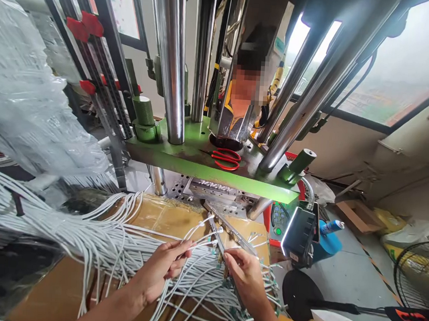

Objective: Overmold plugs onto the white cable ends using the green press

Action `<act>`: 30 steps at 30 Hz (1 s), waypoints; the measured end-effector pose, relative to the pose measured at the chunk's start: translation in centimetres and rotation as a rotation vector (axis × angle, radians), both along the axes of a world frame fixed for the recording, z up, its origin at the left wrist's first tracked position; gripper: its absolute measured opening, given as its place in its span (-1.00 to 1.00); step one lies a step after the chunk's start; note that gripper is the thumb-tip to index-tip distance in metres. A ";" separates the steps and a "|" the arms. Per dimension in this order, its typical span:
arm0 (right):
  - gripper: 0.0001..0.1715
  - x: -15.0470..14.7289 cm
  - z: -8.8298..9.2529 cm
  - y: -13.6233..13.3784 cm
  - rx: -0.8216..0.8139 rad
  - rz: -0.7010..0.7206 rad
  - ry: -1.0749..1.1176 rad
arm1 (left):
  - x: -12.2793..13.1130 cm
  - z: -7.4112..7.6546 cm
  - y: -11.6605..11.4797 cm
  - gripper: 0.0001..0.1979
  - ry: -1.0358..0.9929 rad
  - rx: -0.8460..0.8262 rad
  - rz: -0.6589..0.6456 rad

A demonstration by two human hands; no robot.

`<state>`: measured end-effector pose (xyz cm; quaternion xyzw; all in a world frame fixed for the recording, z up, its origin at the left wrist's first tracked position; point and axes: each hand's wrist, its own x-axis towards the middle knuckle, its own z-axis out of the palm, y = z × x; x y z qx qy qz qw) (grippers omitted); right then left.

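My left hand (170,264) is closed around several thin white cables (198,242), whose white connector ends (215,241) lie toward a narrow metal bar (213,228). With its fingers bent, my right hand (242,271) grips the near part of that bar. Beside it, at an angle, runs a second metal strip (235,229) with small features along its length. Below both hands spreads a thick heap of white cables (146,258) on a brown cardboard surface (160,217). Many cable ends with greenish bits gather near my right wrist.
Ahead stands a green press plate (196,162) between steel columns (174,80), with red-handled scissors (226,157) on it. Under it sits a metal mould (212,189). To the right are a control box with green buttons (278,222), a lit lamp (297,233) and a fan (420,279). A person is behind the press.
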<state>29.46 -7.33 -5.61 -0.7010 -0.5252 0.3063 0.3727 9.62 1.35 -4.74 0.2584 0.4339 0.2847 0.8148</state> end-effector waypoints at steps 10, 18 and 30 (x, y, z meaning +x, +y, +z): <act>-0.61 -0.2 -0.8 2.0 -0.061 0.008 0.204 | 0.4 -0.1 0.5 -0.71 -0.009 -0.024 0.054; -0.72 0.2 -0.8 2.9 -0.032 -0.047 0.165 | 0.2 -0.2 0.5 -0.65 0.007 -0.013 0.038; -0.46 -0.7 -0.2 4.8 0.019 -0.031 0.883 | -0.3 -0.3 0.1 -0.71 0.008 -0.047 -0.005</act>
